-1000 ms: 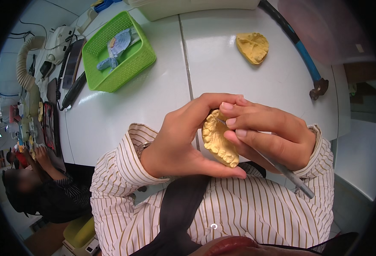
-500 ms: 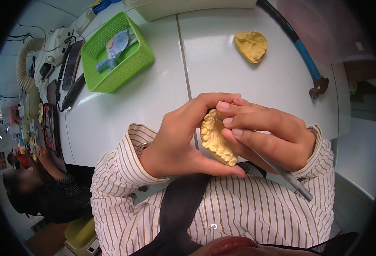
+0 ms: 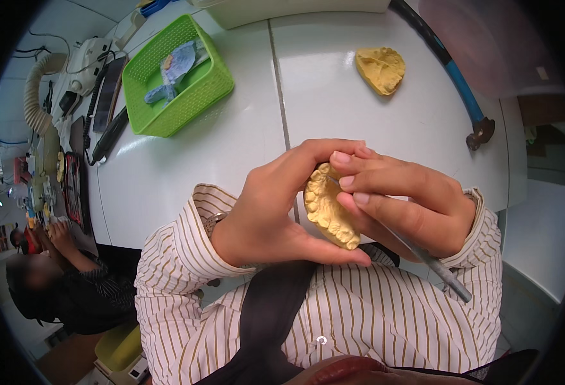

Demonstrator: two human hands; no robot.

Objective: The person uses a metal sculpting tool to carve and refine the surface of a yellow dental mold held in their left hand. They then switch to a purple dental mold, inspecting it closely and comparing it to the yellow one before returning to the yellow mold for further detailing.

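Observation:
A yellow plaster dental cast [image 3: 331, 215] with a row of teeth is held close to my chest. My left hand [image 3: 273, 208] wraps round it, thumb along its near end and fingers over its far end. In my right hand [image 3: 404, 205] is a thin metal dental carving tool [image 3: 446, 277] with a knurled grey handle, pinched like a pen. Its tip meets the inner side of the cast near the far teeth, partly covered by my fingers. A second yellow dental cast [image 3: 380, 70] lies on the white table beyond my right hand.
A green plastic basket [image 3: 213, 85] holding blue impression pieces [image 3: 178, 64] stands at the far left. A hammer [image 3: 462, 90] with a blue and black handle lies at the right. A pale container [image 3: 295, 8] borders the far edge. Another person [image 3: 58, 282] works at the left.
Almost nothing differs. The whole view has shifted very slightly, and both hands keep their hold on the cast and the carving tool.

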